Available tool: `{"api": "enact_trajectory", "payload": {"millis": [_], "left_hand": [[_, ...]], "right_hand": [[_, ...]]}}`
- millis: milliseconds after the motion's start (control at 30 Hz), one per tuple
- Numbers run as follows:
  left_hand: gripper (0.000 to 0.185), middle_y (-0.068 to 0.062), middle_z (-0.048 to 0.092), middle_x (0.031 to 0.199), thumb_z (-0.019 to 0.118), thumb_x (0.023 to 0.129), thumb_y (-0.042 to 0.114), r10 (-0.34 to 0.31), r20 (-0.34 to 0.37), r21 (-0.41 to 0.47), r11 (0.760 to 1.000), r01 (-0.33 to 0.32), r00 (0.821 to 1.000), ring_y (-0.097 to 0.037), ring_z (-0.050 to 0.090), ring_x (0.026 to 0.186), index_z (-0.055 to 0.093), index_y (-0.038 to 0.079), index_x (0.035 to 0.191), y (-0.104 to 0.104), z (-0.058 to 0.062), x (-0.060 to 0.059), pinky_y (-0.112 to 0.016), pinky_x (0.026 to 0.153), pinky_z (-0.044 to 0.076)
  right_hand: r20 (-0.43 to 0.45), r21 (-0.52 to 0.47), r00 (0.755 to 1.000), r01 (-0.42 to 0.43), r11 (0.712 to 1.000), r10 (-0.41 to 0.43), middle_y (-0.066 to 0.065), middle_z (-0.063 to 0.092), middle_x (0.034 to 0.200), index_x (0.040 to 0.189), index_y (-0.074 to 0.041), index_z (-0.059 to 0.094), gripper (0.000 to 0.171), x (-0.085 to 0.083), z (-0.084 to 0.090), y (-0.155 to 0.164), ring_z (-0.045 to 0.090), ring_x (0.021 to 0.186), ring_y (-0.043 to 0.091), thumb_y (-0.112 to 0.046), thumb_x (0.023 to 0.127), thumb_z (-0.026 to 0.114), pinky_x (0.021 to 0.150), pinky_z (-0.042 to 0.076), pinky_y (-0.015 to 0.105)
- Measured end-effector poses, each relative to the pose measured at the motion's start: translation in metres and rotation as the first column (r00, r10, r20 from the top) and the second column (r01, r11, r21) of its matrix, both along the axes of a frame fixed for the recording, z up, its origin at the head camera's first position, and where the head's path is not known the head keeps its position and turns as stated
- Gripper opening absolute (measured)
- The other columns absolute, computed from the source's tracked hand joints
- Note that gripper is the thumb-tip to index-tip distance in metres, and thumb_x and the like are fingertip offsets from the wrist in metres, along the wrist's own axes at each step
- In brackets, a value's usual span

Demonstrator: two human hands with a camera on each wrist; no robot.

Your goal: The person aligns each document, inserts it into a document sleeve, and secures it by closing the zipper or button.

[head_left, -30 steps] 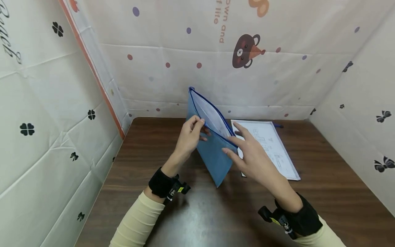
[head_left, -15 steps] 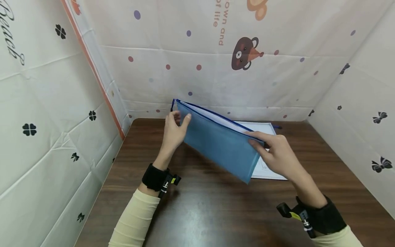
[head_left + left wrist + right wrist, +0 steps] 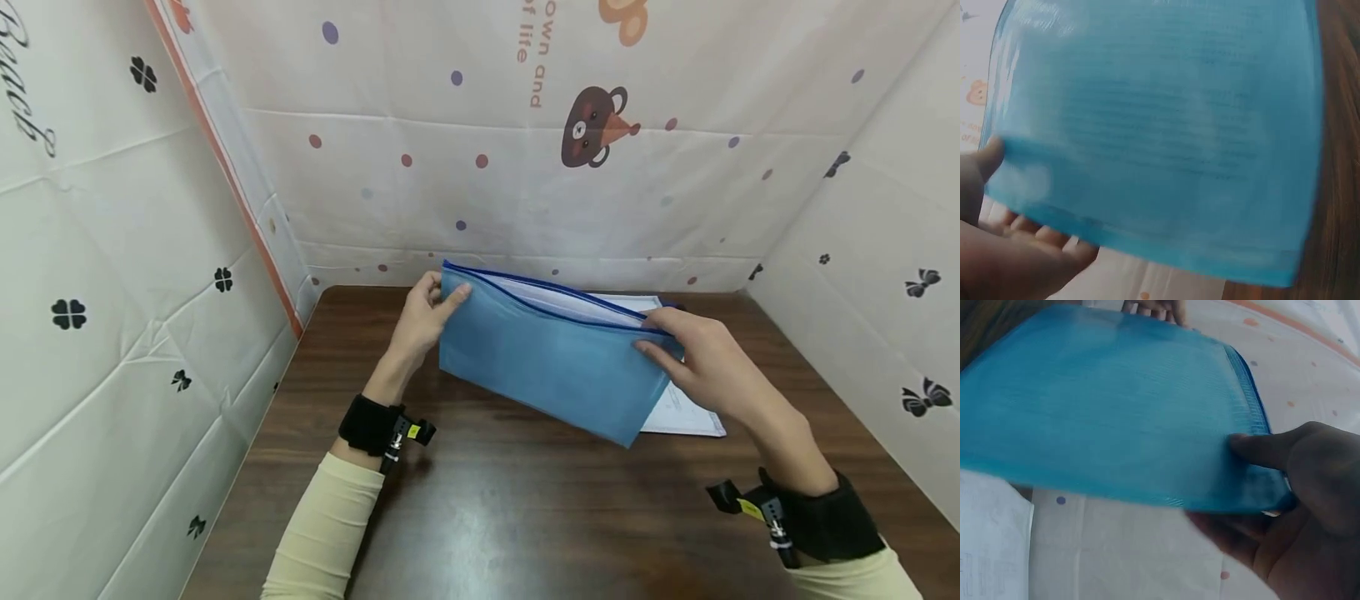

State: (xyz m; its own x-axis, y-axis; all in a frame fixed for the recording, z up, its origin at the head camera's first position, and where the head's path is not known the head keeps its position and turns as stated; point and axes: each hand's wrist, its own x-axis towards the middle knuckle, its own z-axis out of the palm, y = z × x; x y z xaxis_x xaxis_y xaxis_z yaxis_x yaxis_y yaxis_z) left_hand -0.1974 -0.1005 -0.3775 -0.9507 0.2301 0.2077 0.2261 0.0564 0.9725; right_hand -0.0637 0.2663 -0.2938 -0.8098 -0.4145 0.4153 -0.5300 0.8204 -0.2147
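Note:
A blue translucent zipper pouch [image 3: 547, 358] is held up over the table, its dark blue zip edge parted along the top. Something white shows inside the opening, and rows of print show faintly through its side in the left wrist view. At the pouch's left end, my left hand [image 3: 422, 321] grips it with the thumb on the near face and the fingers behind. My right hand [image 3: 708, 362] holds the upper right corner, thumb in front. In the right wrist view, the right thumb [image 3: 1260, 450] presses on the pouch's face, and fingers go under its edge.
Behind the pouch lies a white sheet with printed drawings [image 3: 686, 415], partly covered from view. The dark wooden table [image 3: 465, 517] is bounded by white patterned cloth walls [image 3: 360, 200] at the back and on both sides.
The pouch has turned from end-on to broadside and come lower. My left hand moved left along it to the left end; my right hand moved right with its corner.

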Motion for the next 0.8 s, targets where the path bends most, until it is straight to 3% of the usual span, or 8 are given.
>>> {"api": "enact_trajectory", "payload": {"millis": [100,200,400,500,567,633,733,800], "left_hand": [[0.040,-0.001,0.035,0.072,0.069,0.106,0.036,-0.079,-0.064,-0.013,0.997,0.078,0.995,-0.015,0.028,0.057,0.058,0.008,0.133,0.001,0.002,0.000,-0.030,0.063,0.034],[0.026,-0.001,0.036,0.072,0.067,0.107,0.029,-0.097,-0.116,0.023,0.995,0.100,0.989,-0.015,0.029,0.055,0.061,0.009,0.123,0.004,0.003,0.000,-0.029,0.060,0.033],[0.018,-0.002,0.036,0.075,0.063,0.108,0.021,-0.050,-0.181,0.136,0.988,0.075,0.982,-0.016,0.027,0.055,0.052,0.007,0.107,0.011,0.008,0.004,-0.028,0.059,0.030],[0.022,-0.001,0.033,0.073,0.063,0.108,0.020,-0.028,-0.203,0.166,0.984,0.063,0.979,-0.016,0.025,0.055,0.048,0.006,0.101,0.014,0.010,0.005,-0.028,0.060,0.029],[0.024,-0.001,0.031,0.072,0.063,0.108,0.021,-0.023,-0.201,0.162,0.985,0.056,0.979,-0.016,0.024,0.053,0.047,0.005,0.101,0.015,0.011,0.007,-0.027,0.058,0.028],[0.023,0.000,0.030,0.070,0.064,0.108,0.022,-0.027,-0.185,0.138,0.989,0.053,0.982,-0.016,0.023,0.051,0.052,0.002,0.107,0.015,0.010,0.008,-0.027,0.055,0.027],[0.028,0.001,0.030,0.069,0.065,0.108,0.025,-0.069,-0.158,0.075,0.994,0.081,0.985,-0.014,0.022,0.049,0.058,0.000,0.119,0.014,0.007,0.009,-0.027,0.053,0.026],[0.031,0.004,0.038,0.070,0.067,0.108,0.026,-0.106,-0.143,0.035,0.993,0.112,0.984,-0.011,0.029,0.052,0.062,0.004,0.129,0.014,0.006,0.010,-0.025,0.056,0.031]], "right_hand": [[0.003,-0.009,1.000,0.019,1.000,-0.019,0.008,0.073,0.103,0.109,-0.009,0.068,0.020,-0.001,-0.003,0.006,0.066,0.085,0.020,-0.003,0.094,0.079,0.070,0.058,0.044],[-0.023,-0.051,0.998,0.051,0.997,-0.052,0.009,0.073,0.100,0.112,-0.007,0.068,0.021,-0.002,-0.005,0.013,0.064,0.080,0.020,-0.001,0.095,0.078,0.066,0.056,0.041],[-0.009,-0.196,0.994,0.109,0.974,-0.113,0.026,0.071,0.121,0.135,-0.002,0.057,0.039,-0.005,0.000,0.019,0.072,0.102,0.045,0.000,0.099,0.073,0.081,0.057,0.066],[0.026,-0.231,0.988,0.155,0.961,-0.153,0.023,0.071,0.122,0.136,-0.005,0.062,0.035,-0.008,0.002,0.020,0.071,0.096,0.039,-0.005,0.102,0.071,0.084,0.062,0.037],[0.039,-0.236,0.984,0.180,0.955,-0.176,0.021,0.072,0.119,0.130,-0.006,0.068,0.027,-0.010,0.001,0.020,0.068,0.093,0.032,-0.008,0.103,0.070,0.082,0.053,0.014],[0.053,-0.243,0.981,0.194,0.950,-0.187,0.020,0.072,0.118,0.127,-0.005,0.070,0.023,-0.013,-0.003,0.022,0.065,0.094,0.029,-0.009,0.104,0.069,0.077,0.039,0.003],[0.079,-0.245,0.977,0.214,0.946,-0.200,0.019,0.071,0.118,0.126,-0.004,0.068,0.022,-0.015,-0.009,0.025,0.062,0.097,0.028,-0.010,0.106,0.067,0.078,0.040,0.009],[0.110,-0.252,0.974,0.222,0.942,-0.200,0.021,0.070,0.119,0.127,-0.004,0.067,0.021,-0.016,-0.014,0.029,0.062,0.099,0.031,-0.010,0.107,0.065,0.081,0.048,0.021]]}}
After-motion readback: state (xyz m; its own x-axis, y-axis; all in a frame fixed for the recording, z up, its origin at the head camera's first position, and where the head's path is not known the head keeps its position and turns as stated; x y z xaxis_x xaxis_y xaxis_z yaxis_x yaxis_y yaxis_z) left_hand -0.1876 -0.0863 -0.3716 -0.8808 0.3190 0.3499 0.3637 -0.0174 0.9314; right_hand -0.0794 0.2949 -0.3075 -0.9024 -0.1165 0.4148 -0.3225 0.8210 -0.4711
